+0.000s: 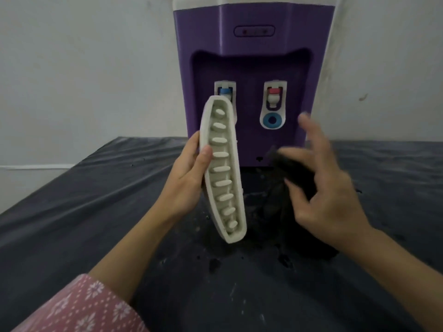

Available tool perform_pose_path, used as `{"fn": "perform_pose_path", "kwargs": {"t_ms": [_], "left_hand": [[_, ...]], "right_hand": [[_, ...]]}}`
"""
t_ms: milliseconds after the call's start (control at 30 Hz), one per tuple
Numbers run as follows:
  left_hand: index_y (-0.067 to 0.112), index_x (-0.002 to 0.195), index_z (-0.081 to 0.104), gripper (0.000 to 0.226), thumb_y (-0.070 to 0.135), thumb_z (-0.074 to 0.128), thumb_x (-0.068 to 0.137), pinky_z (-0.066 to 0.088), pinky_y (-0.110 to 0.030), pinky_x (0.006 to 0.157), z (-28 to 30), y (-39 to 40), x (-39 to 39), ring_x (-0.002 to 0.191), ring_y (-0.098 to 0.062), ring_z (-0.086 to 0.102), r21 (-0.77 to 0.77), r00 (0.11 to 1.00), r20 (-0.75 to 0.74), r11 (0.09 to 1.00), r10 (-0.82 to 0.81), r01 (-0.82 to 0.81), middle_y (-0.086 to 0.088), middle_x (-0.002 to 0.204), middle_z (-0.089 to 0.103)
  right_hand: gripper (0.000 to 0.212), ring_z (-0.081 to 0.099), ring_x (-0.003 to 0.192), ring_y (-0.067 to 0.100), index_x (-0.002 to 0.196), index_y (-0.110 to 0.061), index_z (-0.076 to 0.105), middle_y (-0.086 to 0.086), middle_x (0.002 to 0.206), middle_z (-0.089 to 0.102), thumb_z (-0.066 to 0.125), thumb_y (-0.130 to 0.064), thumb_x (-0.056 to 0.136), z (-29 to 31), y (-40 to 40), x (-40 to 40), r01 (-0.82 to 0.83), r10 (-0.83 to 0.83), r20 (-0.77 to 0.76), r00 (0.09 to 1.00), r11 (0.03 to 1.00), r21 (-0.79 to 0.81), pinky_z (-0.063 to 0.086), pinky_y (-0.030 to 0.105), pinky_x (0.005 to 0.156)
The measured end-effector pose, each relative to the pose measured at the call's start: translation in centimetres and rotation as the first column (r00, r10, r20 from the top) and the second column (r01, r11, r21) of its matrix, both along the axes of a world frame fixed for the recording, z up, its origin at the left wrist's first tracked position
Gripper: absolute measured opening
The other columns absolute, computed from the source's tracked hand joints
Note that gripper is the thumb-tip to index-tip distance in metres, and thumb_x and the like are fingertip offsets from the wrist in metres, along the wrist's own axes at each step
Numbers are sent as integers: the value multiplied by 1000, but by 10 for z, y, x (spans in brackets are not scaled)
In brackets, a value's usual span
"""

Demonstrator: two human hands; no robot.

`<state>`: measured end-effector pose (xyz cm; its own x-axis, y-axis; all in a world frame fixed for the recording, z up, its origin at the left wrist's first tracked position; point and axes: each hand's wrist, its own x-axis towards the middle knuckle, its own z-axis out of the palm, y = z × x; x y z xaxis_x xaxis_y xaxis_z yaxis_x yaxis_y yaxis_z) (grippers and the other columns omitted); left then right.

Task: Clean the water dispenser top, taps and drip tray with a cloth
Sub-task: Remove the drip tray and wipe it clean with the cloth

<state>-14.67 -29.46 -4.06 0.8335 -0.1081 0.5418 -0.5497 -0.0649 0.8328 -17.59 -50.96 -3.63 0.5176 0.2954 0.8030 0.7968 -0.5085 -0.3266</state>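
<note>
A purple water dispenser (251, 51) with a white top stands at the back of the table. Its blue tap (224, 91) is partly hidden; the red tap (274, 94) shows fully. My left hand (189, 178) grips the white slotted drip tray (224, 168), held upright and tilted in front of the dispenser. My right hand (328, 188), blurred, holds a dark cloth (294, 178) between thumb and fingers, just right of the tray. The cloth hangs down toward the table.
A dark sheet (72, 212) covers the table, with wet patches and specks (213, 262) below the tray. A pale wall (84, 68) rises behind. A pink patterned sleeve (79, 307) shows at the lower left.
</note>
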Motion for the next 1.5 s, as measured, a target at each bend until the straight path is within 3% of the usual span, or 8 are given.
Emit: {"fn": "perform_pose_path", "kwargs": {"t_ms": [200, 467, 633, 833, 1000, 1100, 1367, 1500], "left_hand": [[24, 123, 52, 30, 30, 37, 97, 50, -24, 82, -7, -4, 3, 99, -11, 62, 89, 998, 46, 995, 46, -50, 6, 108, 64], [19, 123, 51, 28, 23, 36, 99, 50, -22, 82, -7, -3, 3, 97, -10, 62, 137, 999, 42, 990, 31, -37, 3, 106, 65], [14, 125, 50, 32, 25, 38, 97, 52, -34, 84, -4, -5, 0, 96, -14, 62, 171, 999, 27, 985, 23, -27, -1, 106, 65], [14, 127, 47, 35, 28, 40, 96, 53, -38, 81, -1, -10, -2, 93, -15, 63, 249, 998, 65, 968, 27, -42, 0, 104, 64], [16, 124, 48, 31, 26, 37, 98, 53, -30, 72, -3, -12, 1, 85, -14, 63, 258, 995, 93, 965, 25, -48, 2, 97, 64], [16, 123, 50, 29, 24, 35, 100, 49, -19, 70, -6, -7, 3, 83, -10, 62, 216, 996, 83, 975, 36, -54, 3, 96, 64], [16, 123, 52, 29, 23, 34, 100, 49, -20, 74, -9, -6, 6, 86, -10, 62, 197, 998, 59, 980, 27, -38, 3, 98, 64], [14, 123, 52, 29, 23, 35, 100, 48, -18, 72, -8, -8, 5, 84, -8, 62, 198, 998, 56, 980, 5, -16, 2, 97, 64]], "right_hand": [[44, 55, 96, 18, 138, -5, 30, 6, 105, 68, 34, 2, 94, -27, 19, 9, 117, 12, 337, 941, 925, -361, 46, 36, 68], [51, 53, 105, 17, 136, -1, 29, 6, 120, 62, 42, 3, 87, -36, 40, 10, 87, 9, 252, 968, 926, -367, 44, 33, 76], [68, 45, 105, 17, 142, -6, 22, -9, 99, 67, 54, -6, 82, -39, 45, 7, 331, -170, 371, 913, 839, -432, 26, 34, 79], [54, 41, 86, 13, 130, -10, 40, -13, 90, 66, 66, -13, 83, -36, 37, 11, 412, -197, 492, 848, 829, -378, 21, 34, 75], [48, 54, 86, 10, 113, -8, 48, 5, 92, 63, 76, -9, 74, -40, 18, 18, 33, -2, 280, 960, 994, -106, 44, 19, 86], [43, 59, 94, 3, 108, 0, 54, 10, 98, 61, 75, 4, 71, -41, 12, 20, 119, -131, 169, 977, 990, 81, 41, 7, 89], [9, 62, 76, 28, 76, 2, 70, 12, 84, 69, 69, 10, 71, -40, 22, 17, 108, -121, 239, 964, 992, 65, 49, 25, 75], [13, 58, 71, 26, 82, 2, 72, 18, 82, 61, 66, 11, 74, -40, 29, 18, 108, -114, 285, 952, 993, 36, 48, 29, 65]]}}
